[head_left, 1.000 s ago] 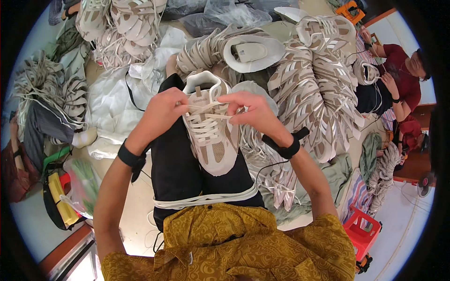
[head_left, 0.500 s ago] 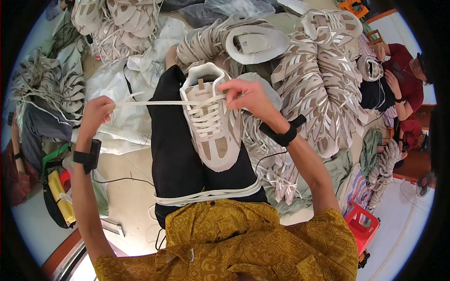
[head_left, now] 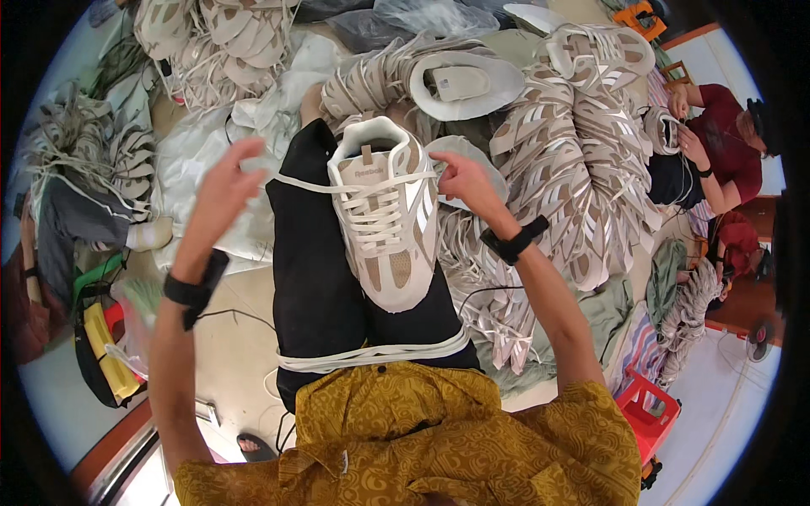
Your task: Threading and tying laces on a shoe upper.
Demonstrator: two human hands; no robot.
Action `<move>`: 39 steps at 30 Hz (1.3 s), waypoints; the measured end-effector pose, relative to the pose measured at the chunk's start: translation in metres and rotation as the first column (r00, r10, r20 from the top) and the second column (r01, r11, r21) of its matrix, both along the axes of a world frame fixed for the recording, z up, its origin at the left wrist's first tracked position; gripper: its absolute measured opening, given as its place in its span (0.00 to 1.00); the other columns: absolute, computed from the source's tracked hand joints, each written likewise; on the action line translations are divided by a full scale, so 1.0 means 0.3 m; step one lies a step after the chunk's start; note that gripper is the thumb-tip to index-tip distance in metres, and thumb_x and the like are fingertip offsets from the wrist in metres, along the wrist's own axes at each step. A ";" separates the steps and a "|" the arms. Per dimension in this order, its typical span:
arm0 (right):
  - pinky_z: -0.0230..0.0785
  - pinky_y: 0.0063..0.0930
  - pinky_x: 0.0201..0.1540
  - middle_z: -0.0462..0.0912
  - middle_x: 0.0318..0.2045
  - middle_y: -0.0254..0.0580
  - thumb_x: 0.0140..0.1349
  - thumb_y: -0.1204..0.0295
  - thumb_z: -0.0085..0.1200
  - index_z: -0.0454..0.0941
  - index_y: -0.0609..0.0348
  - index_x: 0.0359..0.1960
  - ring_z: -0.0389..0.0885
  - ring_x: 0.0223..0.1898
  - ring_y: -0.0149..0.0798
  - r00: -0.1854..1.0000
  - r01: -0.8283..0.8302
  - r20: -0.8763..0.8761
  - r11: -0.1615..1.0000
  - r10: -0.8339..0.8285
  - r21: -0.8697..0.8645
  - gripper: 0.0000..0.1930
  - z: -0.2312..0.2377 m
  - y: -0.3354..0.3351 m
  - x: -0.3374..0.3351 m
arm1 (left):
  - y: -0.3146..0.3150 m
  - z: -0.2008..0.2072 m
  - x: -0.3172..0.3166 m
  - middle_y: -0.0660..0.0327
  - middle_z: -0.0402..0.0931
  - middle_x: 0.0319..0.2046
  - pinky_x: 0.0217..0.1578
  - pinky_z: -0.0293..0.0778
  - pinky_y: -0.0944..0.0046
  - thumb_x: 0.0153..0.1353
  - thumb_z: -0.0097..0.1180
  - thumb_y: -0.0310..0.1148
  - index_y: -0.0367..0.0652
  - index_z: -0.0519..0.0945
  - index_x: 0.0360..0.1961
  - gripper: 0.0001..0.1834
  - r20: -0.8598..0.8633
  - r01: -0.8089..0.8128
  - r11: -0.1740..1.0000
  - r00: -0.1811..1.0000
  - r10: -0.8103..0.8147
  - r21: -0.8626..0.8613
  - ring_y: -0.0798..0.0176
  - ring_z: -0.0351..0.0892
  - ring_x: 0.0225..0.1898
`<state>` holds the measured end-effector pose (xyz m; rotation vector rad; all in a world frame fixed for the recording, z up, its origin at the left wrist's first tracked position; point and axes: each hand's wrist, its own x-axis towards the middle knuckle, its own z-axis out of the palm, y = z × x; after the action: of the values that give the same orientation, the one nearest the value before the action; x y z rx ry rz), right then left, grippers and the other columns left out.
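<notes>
A beige and white sneaker (head_left: 390, 274) lies on my black-trousered thighs, its toe pointing toward me. White laces (head_left: 371, 221) criss-cross its front. One loose lace (head_left: 305, 185) stretches left from the top eyelets across my thigh. My left hand (head_left: 226, 187) is raised just beyond that lace's outer end, slightly blurred, its thumb and forefinger apart and nothing visible between them. Beside the shoe's right collar, my right hand (head_left: 469, 183) has its forefinger stretched out, its thumb apart and the other fingers curled. A bundle of white laces (head_left: 380, 350) runs across my lap.
Stacked sneaker uppers (head_left: 582, 169) rise on the right, with another pile (head_left: 228, 51) at the far left. A pale shoe piece (head_left: 464, 87) lies beyond my knees. Another person (head_left: 726, 143) handles a shoe at right. A red plastic stool (head_left: 648, 413) stands lower right.
My left hand has moved right and away from me, and the lace it pulled taut now hangs slack. My right hand has shifted right, off the shoe's upper laces.
</notes>
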<state>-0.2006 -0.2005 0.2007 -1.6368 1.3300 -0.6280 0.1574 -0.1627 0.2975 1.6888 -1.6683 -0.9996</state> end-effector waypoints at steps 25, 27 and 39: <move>0.63 0.24 0.17 0.76 0.14 0.38 0.44 0.73 0.54 0.77 0.58 0.37 0.72 0.13 0.29 0.975 -0.065 -0.214 0.997 0.057 -0.030 0.15 0.127 -0.046 -0.014 | 0.013 0.005 -0.073 0.58 0.72 0.17 0.21 0.67 0.68 0.51 0.51 0.24 0.35 0.76 0.29 0.05 0.124 0.232 0.972 0.965 -0.233 0.024 0.67 0.69 0.16; 0.63 0.26 0.16 0.75 0.13 0.40 0.45 0.76 0.50 0.77 0.61 0.37 0.71 0.12 0.30 0.995 -0.053 -0.086 0.996 0.059 0.068 0.14 0.095 -0.030 0.027 | 0.014 0.014 -0.053 0.58 0.72 0.16 0.21 0.66 0.68 0.51 0.50 0.24 0.34 0.76 0.29 0.05 0.118 0.211 0.977 0.970 -0.212 0.027 0.67 0.69 0.16; 0.61 0.18 0.16 0.75 0.14 0.36 0.47 0.78 0.49 0.78 0.65 0.25 0.71 0.13 0.25 0.999 0.043 0.033 0.998 -0.042 -0.036 0.06 0.177 -0.099 -0.059 | -0.044 -0.004 -0.041 0.60 0.74 0.24 0.26 0.69 0.70 0.53 0.51 0.25 0.36 0.76 0.35 0.08 0.203 0.138 0.948 0.976 -0.080 -0.287 0.70 0.72 0.23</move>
<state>-0.2184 -0.2303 0.2536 -1.6247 1.3396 -0.7051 0.1450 -0.1761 0.2964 1.5394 -1.9444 -0.6078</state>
